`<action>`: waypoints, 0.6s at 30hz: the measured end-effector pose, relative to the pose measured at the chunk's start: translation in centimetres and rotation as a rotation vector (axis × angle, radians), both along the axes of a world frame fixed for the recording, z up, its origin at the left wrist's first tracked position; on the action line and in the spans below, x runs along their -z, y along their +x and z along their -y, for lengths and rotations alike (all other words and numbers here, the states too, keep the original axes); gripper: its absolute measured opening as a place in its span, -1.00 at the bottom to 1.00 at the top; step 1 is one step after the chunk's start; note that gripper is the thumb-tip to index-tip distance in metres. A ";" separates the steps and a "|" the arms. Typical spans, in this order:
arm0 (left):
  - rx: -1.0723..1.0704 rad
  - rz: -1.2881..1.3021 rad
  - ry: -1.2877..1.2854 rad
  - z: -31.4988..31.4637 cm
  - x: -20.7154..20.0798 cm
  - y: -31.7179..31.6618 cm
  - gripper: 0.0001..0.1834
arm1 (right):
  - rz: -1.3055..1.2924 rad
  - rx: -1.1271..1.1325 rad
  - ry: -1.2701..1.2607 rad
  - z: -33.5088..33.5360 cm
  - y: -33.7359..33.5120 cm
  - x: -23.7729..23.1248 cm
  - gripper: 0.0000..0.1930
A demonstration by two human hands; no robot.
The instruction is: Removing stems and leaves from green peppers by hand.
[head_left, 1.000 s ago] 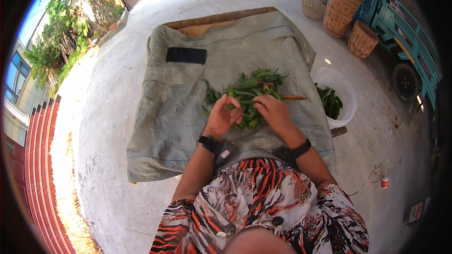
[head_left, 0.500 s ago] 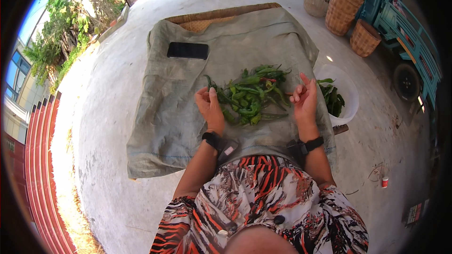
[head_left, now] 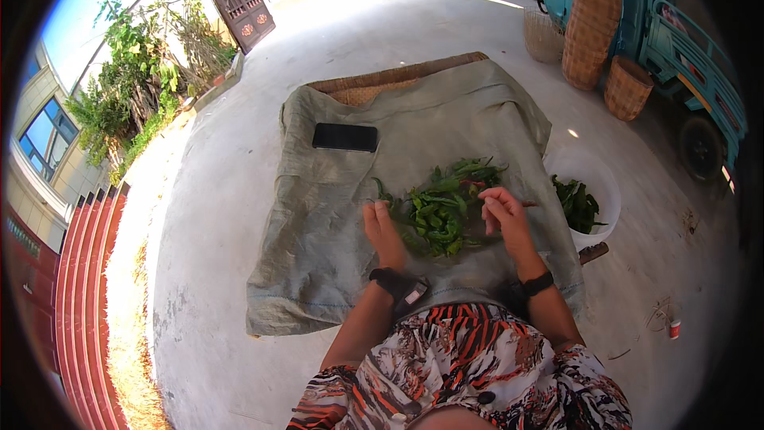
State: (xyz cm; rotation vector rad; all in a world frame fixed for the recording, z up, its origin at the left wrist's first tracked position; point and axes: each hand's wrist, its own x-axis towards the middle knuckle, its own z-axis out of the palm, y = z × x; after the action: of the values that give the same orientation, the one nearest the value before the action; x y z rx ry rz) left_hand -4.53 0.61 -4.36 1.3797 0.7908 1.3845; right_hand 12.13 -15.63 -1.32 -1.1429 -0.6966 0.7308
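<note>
A heap of green peppers [head_left: 438, 219] lies on a grey-green woven cloth [head_left: 306, 215], with a bit of red among them. At the heap's left edge is my left hand [head_left: 385, 232], fingers stretched upward and close together. A single curved pepper [head_left: 382, 189] lies just beyond its fingertips. My right hand [head_left: 508, 221] is at the heap's right side, its fingers bent inward near the peppers. Whatever they may pinch is too small to make out. A thin reddish thing [head_left: 528, 204] shows just past the right knuckles. Both wrists wear black bands.
A black phone [head_left: 344, 137] rests on the cloth's far left. Beside the cloth's right edge stands a white tub [head_left: 609, 199] holding green leaves or peppers [head_left: 576, 205]. Wicker baskets [head_left: 593, 28] stand by a teal three-wheeled truck [head_left: 696, 72]. Red steps [head_left: 87, 271] are at left.
The view has tilted up, so everything sits lower and further right. My right hand has moved in towards the peppers, its fingers bending. My left hand's fingers have straightened at the heap's edge.
</note>
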 end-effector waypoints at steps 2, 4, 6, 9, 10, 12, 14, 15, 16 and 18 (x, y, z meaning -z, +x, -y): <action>-0.065 0.096 0.077 0.2 -0.5 0.6 -0.76 | 0.048 -0.049 0.005 0.1 -0.5 -0.1 -0.82; 0.003 0.152 -0.005 0.7 -1.6 0.3 -0.78 | 0.201 -0.097 -0.074 0.2 -1.3 -0.6 -0.80; 0.074 0.203 -0.095 0.8 -1.9 0.3 -0.80 | 0.249 -0.120 -0.065 0.1 -1.6 -0.7 -0.73; 0.159 0.052 0.007 0.3 -1.4 -0.2 -0.81 | 0.331 -0.252 -0.207 -0.3 -2.3 -1.2 -0.71; 0.278 0.112 -0.078 1.1 -2.6 -0.1 -0.80 | 0.384 -0.267 -0.244 -0.2 -2.2 -1.1 -0.70; 0.399 0.170 -0.168 1.7 -3.1 0.2 -0.80 | 0.433 -0.280 -0.285 -0.1 -2.0 -0.9 -0.70; 0.397 0.222 -0.195 1.7 -2.9 0.2 -0.74 | 0.682 -0.232 -0.291 -0.2 -2.1 -0.6 -0.73; 0.393 0.220 -0.199 1.6 -2.9 0.3 -0.74 | 0.680 -0.237 -0.294 -0.2 -2.1 -0.9 -0.73; 0.351 0.202 -0.162 1.7 -3.0 0.3 -0.75 | 0.720 -0.224 -0.306 0.1 -2.3 -1.2 -0.74; 0.311 0.175 -0.140 1.8 -3.1 0.3 -0.75 | 0.749 -0.216 -0.329 0.1 -2.6 -1.2 -0.74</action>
State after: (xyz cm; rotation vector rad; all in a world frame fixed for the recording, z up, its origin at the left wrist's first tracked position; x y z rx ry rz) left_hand -4.19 -1.17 -1.24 1.1969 0.5216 1.1651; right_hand 9.56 -15.73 -0.13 -1.6852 -1.3784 0.5992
